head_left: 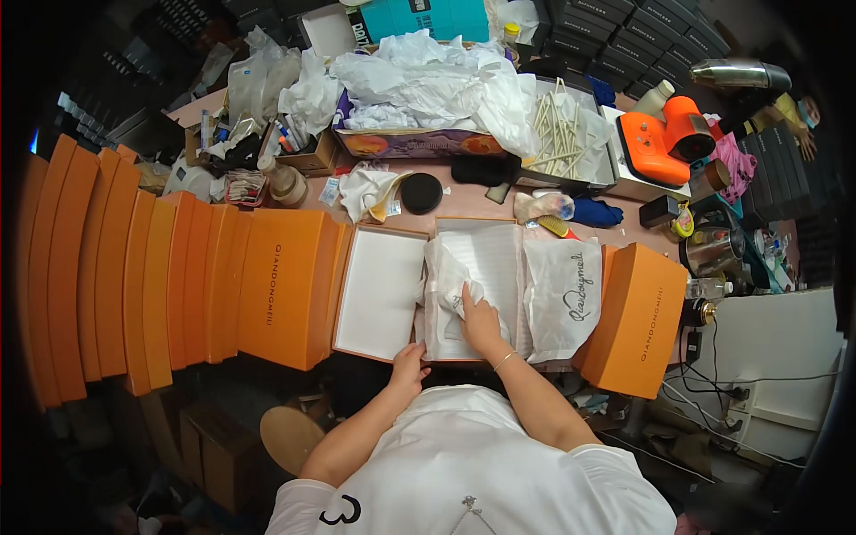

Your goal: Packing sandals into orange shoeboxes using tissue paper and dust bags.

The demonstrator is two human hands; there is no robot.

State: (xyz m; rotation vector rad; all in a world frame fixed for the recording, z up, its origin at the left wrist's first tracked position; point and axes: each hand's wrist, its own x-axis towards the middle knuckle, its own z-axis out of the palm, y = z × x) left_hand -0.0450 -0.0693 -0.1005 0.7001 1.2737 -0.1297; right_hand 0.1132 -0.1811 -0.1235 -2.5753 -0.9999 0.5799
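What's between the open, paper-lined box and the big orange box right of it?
A white bag with black script, lying between the open box and the orange box; visible in the head view.

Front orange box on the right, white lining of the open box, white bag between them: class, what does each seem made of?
Front orange box: probably cardboard, smooth with a faint sheen; flat panels, crisp edges.
White lining: likely thin paper, matte, with fine lines or creases.
White bag: perhaps soft fabric, matte, with rumpled edges; thin plastic is possible.
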